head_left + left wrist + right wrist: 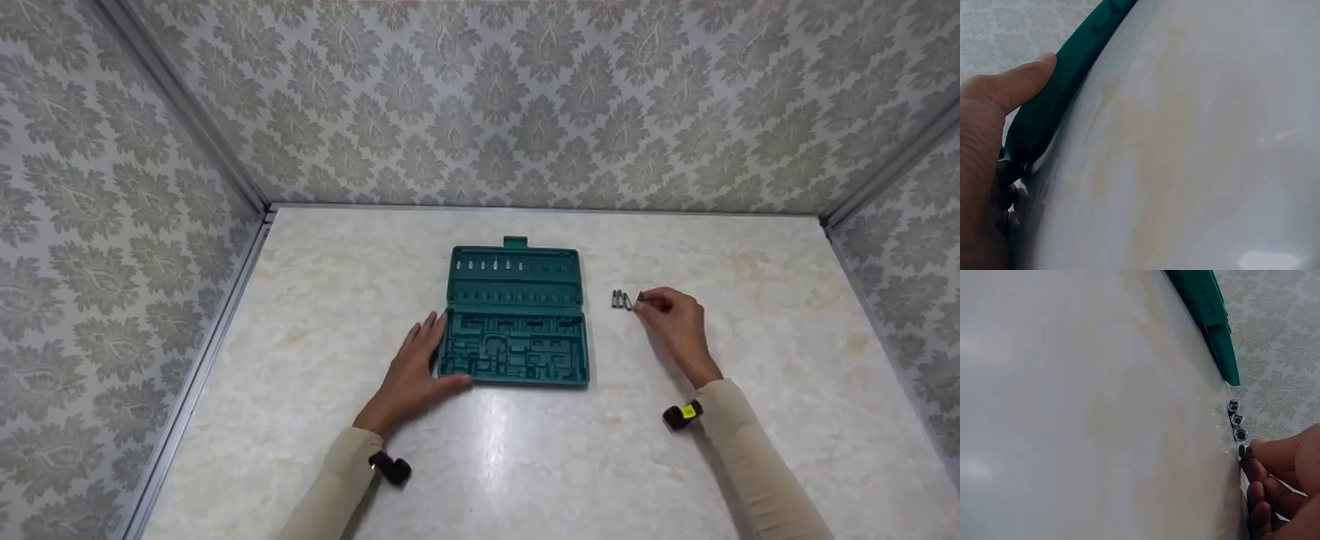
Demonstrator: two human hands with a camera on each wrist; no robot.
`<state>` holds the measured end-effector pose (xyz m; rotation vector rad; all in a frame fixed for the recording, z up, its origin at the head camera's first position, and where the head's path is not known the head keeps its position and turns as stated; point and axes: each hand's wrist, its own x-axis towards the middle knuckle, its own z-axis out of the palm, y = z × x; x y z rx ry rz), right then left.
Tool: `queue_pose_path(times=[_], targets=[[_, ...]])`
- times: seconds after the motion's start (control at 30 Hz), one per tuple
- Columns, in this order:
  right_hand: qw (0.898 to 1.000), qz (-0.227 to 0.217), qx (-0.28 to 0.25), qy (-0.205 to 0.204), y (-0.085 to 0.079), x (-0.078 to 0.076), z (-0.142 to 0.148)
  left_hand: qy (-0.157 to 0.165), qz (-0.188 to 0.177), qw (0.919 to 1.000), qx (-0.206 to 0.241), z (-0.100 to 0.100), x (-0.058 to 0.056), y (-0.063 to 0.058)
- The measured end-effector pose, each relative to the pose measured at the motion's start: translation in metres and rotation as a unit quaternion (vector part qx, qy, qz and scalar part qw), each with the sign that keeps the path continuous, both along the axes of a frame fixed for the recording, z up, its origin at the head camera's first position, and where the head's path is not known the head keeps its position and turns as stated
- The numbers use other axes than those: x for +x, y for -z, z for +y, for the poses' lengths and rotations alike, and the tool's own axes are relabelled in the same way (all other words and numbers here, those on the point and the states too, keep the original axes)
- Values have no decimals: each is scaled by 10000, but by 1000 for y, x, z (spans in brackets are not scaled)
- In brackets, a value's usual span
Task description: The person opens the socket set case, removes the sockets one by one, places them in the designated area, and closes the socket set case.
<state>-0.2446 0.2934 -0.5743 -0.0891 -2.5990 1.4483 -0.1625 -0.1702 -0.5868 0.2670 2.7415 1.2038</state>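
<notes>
An open green plastic socket case (514, 300) lies on the table with its molded slots facing up. Several small silver sockets (495, 265) stand in the left part of its top row. My left hand (412, 379) rests at the case's lower left corner, thumb along the front edge and straight fingers against the left side. To the right of the case, my right hand (679, 322) pinches a small metal socket (1243, 451) between thumb and fingertips, at the table surface. Three more sockets (1238, 420) lie side by side just left of those fingertips.
Below everything is a pale marbled table (300, 300). Patterned panels (495, 105) rise behind it and on both sides. A green latch tab (515, 241) sticks out from the case's far edge. Each wrist wears a small black camera (391, 468).
</notes>
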Motion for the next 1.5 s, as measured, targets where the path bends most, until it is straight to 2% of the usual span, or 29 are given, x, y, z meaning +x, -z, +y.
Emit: queue_pose_path(times=[0.37, 0.6, 0.83, 1.0, 1.13, 1.3, 1.5], targets=[[9997, 20, 108, 214, -2, -6, -6, 75, 91, 9999, 33, -1, 0, -1], [9989, 28, 409, 221, -5, -7, -8, 66, 69, 10000, 2, 0, -1, 0], [9988, -140, 261, 384, -7, -4, -5, 51, 10, 10000, 15, 0, -1, 1], [9983, -126, 340, 448, -12, -5, -6, 35, 6, 10000, 32, 0, -2, 1], [9989, -90, 380, 268, -17, -9, -15, 20, 15, 10000, 32, -1, -2, 2], [9992, 64, 332, -203, -23, -13, -33, 20, 25, 10000, 54, -1, -1, 3], [9976, -54, 253, -644, -29, -25, -60, 38, 22, 10000, -15, -1, -3, 2]])
